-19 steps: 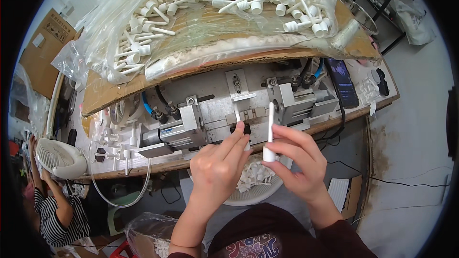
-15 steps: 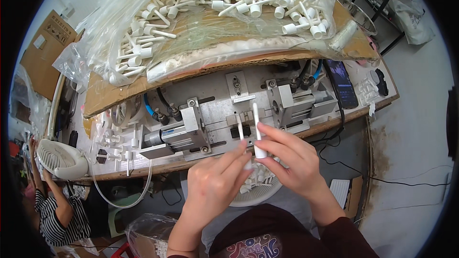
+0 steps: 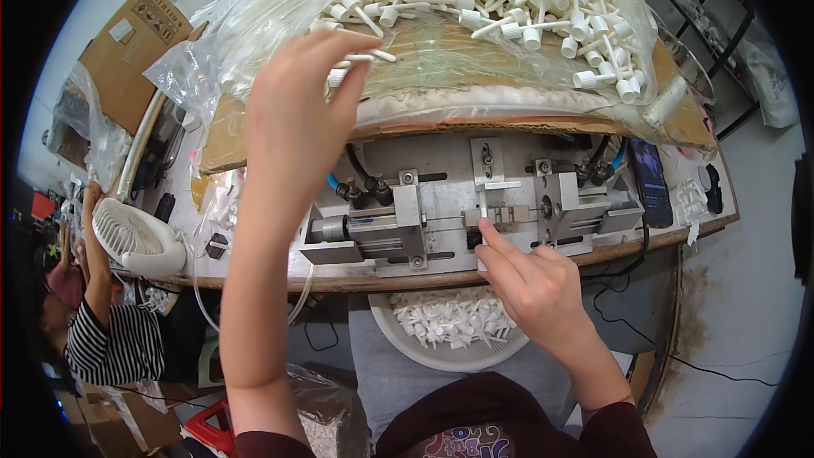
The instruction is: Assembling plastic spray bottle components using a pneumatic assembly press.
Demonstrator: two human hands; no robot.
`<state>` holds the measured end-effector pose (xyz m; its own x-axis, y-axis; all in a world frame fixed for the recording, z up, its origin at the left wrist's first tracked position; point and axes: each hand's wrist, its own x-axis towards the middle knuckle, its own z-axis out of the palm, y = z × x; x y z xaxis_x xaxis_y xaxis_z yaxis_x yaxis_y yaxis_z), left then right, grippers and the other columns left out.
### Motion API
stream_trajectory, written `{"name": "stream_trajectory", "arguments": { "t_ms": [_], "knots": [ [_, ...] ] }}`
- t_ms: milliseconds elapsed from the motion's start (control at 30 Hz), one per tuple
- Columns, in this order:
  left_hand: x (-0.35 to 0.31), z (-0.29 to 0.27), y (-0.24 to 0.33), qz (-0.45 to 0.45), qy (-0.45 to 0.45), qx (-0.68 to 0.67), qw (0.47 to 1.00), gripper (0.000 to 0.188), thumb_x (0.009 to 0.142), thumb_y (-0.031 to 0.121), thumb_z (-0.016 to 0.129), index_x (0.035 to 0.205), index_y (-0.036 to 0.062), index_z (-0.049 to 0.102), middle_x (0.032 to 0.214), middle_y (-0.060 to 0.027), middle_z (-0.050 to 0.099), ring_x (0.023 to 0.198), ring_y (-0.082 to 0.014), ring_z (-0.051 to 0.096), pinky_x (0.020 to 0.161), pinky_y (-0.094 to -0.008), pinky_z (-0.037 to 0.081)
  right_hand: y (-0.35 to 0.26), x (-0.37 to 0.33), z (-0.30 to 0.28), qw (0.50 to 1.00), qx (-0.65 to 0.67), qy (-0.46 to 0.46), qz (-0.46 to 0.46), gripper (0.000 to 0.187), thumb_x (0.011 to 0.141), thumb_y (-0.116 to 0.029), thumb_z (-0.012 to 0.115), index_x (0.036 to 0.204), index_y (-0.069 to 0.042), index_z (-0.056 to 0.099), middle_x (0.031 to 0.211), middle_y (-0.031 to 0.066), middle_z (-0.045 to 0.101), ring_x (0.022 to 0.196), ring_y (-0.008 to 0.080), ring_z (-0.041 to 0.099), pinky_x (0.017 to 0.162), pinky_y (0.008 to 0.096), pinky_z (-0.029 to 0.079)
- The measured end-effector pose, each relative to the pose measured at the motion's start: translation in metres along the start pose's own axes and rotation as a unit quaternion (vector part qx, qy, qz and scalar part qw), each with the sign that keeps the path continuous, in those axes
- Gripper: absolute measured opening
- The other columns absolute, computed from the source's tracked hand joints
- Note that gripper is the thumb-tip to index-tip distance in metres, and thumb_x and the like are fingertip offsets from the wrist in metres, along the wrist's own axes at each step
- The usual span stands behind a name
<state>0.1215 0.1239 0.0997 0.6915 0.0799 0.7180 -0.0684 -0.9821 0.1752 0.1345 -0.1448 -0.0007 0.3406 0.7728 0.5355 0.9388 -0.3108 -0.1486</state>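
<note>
Since the earlier frame, the left hand [image 3: 309, 76] has moved from the front of the jig to the heap of capped sticks [image 3: 534, 21], while the right hand [image 3: 543, 284] has come forward to the metal fixture block [image 3: 509, 215]. The two hands are well apart. The right has its fingers closed on a white capped stick [image 3: 483, 202], at the block between two pneumatic cylinders; the index finger lies along the shaft, apparently to keep it straight. The left has thumb and fingers parted around loose sticks; whether it grips one cannot be told. The heap lies on plastic-covered cardboard above the worktop [image 3: 670, 248], presumably for easy reach; the basin [image 3: 398, 348] below its edge holds more white pieces.
</note>
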Motion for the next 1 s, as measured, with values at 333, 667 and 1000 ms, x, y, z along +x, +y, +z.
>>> {"name": "stream_trajectory", "arguments": {
  "t_ms": [333, 667, 1000],
  "knots": [
    [0.061, 0.060, -0.061, 0.061, -0.155, 0.215, 0.962, 0.049, 0.077, -0.007, 0.061, 0.123, 0.0117, 0.068, 0.125, -0.0049, 0.064, 0.122, -0.0249, 0.056, 0.097, -0.0381, 0.053, 0.000, -0.004, 0.000, 1.000, -0.003, -0.013, 0.020, 0.023, 0.072, -0.004, 0.067, 0.095, -0.001, 0.069, 0.121, 0.0158, 0.071, 0.045, 0.0143, 0.044, 0.048, 0.0245, 0.041],
    [0.080, 0.069, -0.053, 0.030, -0.184, 0.103, 0.977, 0.032, 0.082, 0.007, 0.067, 0.113, 0.0123, 0.073, 0.109, -0.0051, 0.069, 0.113, -0.0253, 0.061, 0.093, -0.0393, 0.053, 0.003, -0.007, 0.003, 0.999, 0.036, 0.015, 0.033, 0.023, 0.073, -0.006, 0.074, 0.095, -0.002, 0.070, 0.122, 0.0133, 0.071, 0.050, 0.0151, 0.054, 0.051, 0.0260, 0.043],
    [0.091, 0.124, -0.056, 0.193, -0.088, 0.193, 0.958, 0.008, 0.077, 0.006, 0.062, 0.077, 0.0037, 0.069, 0.085, -0.0119, 0.068, 0.087, -0.0310, 0.068, 0.076, -0.0430, 0.055, -0.028, -0.033, -0.006, 0.985, 0.173, -0.012, 0.006, 0.017, 0.083, -0.015, 0.072, 0.096, -0.004, 0.069, 0.126, 0.0110, 0.067, 0.064, 0.0136, 0.063, 0.058, 0.0280, 0.047]
  ]
}}
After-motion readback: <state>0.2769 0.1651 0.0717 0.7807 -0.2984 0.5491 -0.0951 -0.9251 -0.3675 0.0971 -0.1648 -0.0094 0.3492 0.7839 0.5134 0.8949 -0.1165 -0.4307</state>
